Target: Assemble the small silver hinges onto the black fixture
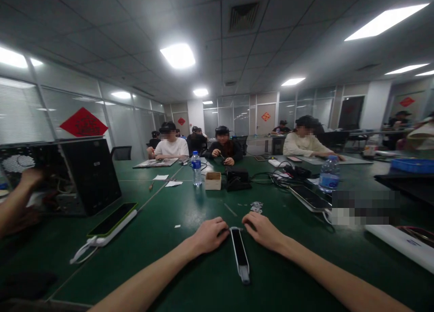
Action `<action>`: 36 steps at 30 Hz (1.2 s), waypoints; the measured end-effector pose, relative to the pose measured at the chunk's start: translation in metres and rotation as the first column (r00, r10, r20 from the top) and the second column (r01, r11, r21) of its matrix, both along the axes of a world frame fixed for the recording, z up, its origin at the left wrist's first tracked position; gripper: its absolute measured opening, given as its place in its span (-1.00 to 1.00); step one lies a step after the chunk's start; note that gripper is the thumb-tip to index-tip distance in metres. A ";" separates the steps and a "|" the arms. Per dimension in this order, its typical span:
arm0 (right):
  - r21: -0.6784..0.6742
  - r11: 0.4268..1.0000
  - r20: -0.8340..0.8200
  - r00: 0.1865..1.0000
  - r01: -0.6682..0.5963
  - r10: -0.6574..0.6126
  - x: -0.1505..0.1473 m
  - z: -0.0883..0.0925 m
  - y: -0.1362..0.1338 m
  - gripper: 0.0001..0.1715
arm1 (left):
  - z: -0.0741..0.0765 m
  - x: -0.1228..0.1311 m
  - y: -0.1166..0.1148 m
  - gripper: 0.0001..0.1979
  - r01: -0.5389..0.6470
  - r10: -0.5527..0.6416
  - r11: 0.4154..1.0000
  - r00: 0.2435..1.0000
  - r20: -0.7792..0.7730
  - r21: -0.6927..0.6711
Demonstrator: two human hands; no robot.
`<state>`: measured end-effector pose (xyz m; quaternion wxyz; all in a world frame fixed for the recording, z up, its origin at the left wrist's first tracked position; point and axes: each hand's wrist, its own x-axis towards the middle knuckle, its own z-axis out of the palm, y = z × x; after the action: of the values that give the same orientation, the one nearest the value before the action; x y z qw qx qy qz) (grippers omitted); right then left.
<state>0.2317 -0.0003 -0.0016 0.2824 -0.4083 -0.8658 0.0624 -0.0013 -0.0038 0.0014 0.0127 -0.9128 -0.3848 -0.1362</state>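
Observation:
My left hand [210, 235] rests on the green table with its fingers loosely bent and holds nothing I can see. Its fingertips lie close beside the top of a phone [240, 248] with a white rim, a white cable and a plug-like end toward me. On the phone's other side is my right hand [261, 230], also on the table, fingers loosely bent and apart from the phone. Just beyond its fingers sits a small pile of shiny silvery pieces [257, 206]. A thin clear strip [230, 209] lies beyond both hands.
On the left, another person's arm [15, 199] reaches into an open computer case [90, 174]. A green-rimmed phone [113, 219] lies before it. Ahead stand a water bottle [196, 169], a small box [213, 182] and a black pouch [238, 178]. Another bottle [328, 174] stands right. Co-workers sit opposite.

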 end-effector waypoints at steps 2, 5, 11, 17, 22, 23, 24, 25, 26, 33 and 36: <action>-0.048 0.999 -0.031 0.999 0.011 -0.012 0.004 -0.003 0.000 -0.80 | 0.000 0.001 0.000 -0.82 0.011 -0.011 1.000 1.000 0.001 -0.004; -0.069 0.997 -0.044 0.999 -0.020 0.017 0.007 -0.001 0.000 -0.81 | 0.001 0.002 0.001 -0.80 0.000 0.000 1.000 1.000 0.013 0.004; -0.106 0.993 -0.041 0.998 -0.044 0.040 0.006 0.007 -0.004 -0.79 | 0.001 0.001 0.005 -0.78 0.029 -0.028 0.999 0.999 0.041 -0.028; -0.158 0.983 -0.040 0.995 -0.093 0.088 0.013 0.009 -0.005 -0.78 | 0.002 0.001 0.005 -0.79 0.030 -0.029 0.999 0.999 0.035 -0.030; -0.194 0.977 -0.032 0.996 -0.089 0.084 0.014 0.010 -0.005 -0.80 | 0.002 0.002 0.005 -0.79 0.033 -0.033 0.999 0.999 0.022 -0.022; -0.197 0.977 -0.032 0.996 -0.087 0.082 0.014 0.011 -0.006 -0.80 | 0.002 0.002 0.005 -0.79 0.037 -0.037 0.999 0.999 0.021 -0.021; -0.200 0.976 -0.034 0.996 -0.085 0.080 0.013 0.011 -0.006 -0.79 | 0.002 0.002 0.005 -0.79 0.039 -0.038 0.999 0.999 0.021 -0.019; -0.202 0.976 -0.038 0.996 -0.085 0.079 0.013 0.011 -0.006 -0.79 | 0.002 0.002 0.005 -0.79 0.040 -0.039 0.999 0.999 0.023 -0.018; -0.206 0.975 -0.042 0.996 -0.086 0.079 0.013 0.011 -0.007 -0.79 | 0.002 0.002 0.005 -0.79 0.040 -0.040 0.999 0.999 0.026 -0.018; -0.208 0.974 -0.059 0.995 -0.091 0.080 0.014 0.009 -0.006 -0.78 | 0.000 0.001 0.005 -0.79 0.020 -0.019 0.999 0.999 0.030 -0.041; -0.206 0.974 -0.057 0.995 -0.094 0.084 0.015 0.009 -0.006 -0.77 | 0.001 0.001 0.005 -0.78 0.026 -0.025 0.999 0.999 0.026 -0.042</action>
<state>0.2462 -0.0060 0.0077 0.2558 -0.3949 -0.8648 0.1753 -0.0001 0.0012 0.0025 -0.0130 -0.9159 -0.3761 -0.1396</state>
